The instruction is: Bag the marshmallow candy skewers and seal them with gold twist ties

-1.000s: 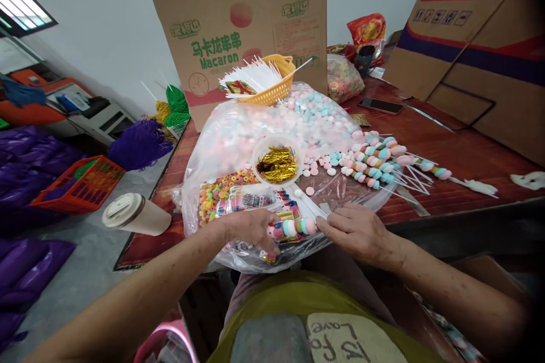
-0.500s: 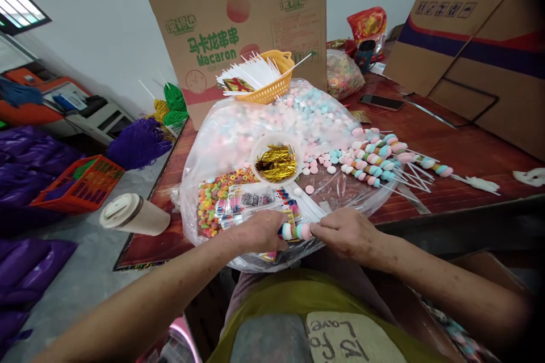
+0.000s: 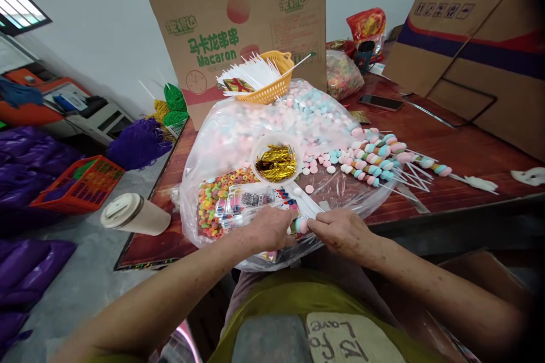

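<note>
Between my two hands is a candy skewer [image 3: 301, 226] with pink, blue and white marshmallow pieces. My left hand [image 3: 272, 228] is closed around its left end and hides that part. My right hand [image 3: 340, 231] pinches at its pink end, where the stick itself is hidden under the fingers. White sticks [image 3: 307, 204] fan out just above the skewer. Flat clear packets [image 3: 251, 198] lie beside my left hand, over ring-shaped coloured candies [image 3: 208, 204]. A round tub [image 3: 254, 150] with gold twist ties [image 3: 276, 163] stands behind them.
Finished-looking skewers [image 3: 374, 159] are piled at right on the table [image 3: 464, 147]. Behind are a large bag of marshmallows [image 3: 238, 125], a yellow basket [image 3: 272, 88] of white sticks and a carton [image 3: 238, 5]. A lidded cup [image 3: 140, 215] stands at the left edge; a phone [image 3: 381, 102] lies farther back.
My left hand has moved slightly right and up along the skewer, covering more of it. My right hand has shifted slightly left and stays closed.
</note>
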A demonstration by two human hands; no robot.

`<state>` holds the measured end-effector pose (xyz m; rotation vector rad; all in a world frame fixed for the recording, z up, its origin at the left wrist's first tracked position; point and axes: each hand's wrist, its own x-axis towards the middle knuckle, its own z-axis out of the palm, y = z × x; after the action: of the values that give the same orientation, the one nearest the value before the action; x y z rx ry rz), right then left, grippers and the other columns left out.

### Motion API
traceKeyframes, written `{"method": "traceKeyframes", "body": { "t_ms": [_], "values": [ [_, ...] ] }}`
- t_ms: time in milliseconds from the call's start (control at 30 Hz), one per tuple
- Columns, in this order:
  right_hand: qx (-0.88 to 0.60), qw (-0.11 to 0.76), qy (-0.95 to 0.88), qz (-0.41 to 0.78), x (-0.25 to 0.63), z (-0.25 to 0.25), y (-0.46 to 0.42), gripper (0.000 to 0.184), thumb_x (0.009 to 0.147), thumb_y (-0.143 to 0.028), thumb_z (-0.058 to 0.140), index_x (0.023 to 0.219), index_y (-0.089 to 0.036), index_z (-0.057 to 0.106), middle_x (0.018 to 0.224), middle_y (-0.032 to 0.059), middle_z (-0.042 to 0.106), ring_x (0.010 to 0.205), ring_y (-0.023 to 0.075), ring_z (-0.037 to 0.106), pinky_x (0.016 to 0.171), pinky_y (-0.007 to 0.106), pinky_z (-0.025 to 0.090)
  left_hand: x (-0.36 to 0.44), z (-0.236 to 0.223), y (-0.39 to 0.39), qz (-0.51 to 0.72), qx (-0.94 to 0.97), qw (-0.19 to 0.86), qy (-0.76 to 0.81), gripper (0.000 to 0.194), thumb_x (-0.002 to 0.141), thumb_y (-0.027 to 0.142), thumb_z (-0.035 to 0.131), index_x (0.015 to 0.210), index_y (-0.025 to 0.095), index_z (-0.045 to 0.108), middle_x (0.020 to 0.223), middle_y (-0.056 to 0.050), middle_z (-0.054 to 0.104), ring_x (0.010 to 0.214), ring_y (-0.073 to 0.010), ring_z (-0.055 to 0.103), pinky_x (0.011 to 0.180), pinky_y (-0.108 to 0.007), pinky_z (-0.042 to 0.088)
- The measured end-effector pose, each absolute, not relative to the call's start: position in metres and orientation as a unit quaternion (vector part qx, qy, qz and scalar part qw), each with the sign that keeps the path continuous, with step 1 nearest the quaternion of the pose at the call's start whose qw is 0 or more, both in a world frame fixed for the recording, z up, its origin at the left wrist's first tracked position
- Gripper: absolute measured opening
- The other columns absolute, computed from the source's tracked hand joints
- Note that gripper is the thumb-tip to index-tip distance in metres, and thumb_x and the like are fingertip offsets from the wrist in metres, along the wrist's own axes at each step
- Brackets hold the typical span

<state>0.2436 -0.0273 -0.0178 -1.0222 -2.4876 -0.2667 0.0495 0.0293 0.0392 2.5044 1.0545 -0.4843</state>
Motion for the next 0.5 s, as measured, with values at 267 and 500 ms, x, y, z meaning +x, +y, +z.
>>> {"method": "traceKeyframes", "body": {
  "t_ms": [267,500],
  "values": [
    [-0.286,0.325,-0.88,-0.197,0.261,-0.002,-0.026,0.017,0.085,-0.008,0.044,0.087,-0.016,0.058,0.059,-0.0012,0.054,0.054,0.0105,0.044,0.053,0.027,0.025,0.019,0.063,0.063,-0.265,0.73,0.542,0.321,0.036,0.063,0.037,0.072,0.091,0.019,0.06,0.073,0.003,0.063,0.071,-0.0155,0.059,0.064,-0.023,0.046],
    [-0.388,0.236,-0.891,0.01,0.26,-0.003,-0.035,0.024,0.089,-0.014,0.04,0.078,-0.016,0.06,0.058,-0.0007,0.055,0.051,0.0101,0.046,0.05,0.024,0.026,0.026,0.045,0.035,-0.151,0.868,0.168,0.441,0.026,0.076,0.04,0.054,0.09,0.019,0.057,0.084,-0.005,0.066,0.076,-0.0202,0.06,0.065,-0.027,0.044]
  ]
}}
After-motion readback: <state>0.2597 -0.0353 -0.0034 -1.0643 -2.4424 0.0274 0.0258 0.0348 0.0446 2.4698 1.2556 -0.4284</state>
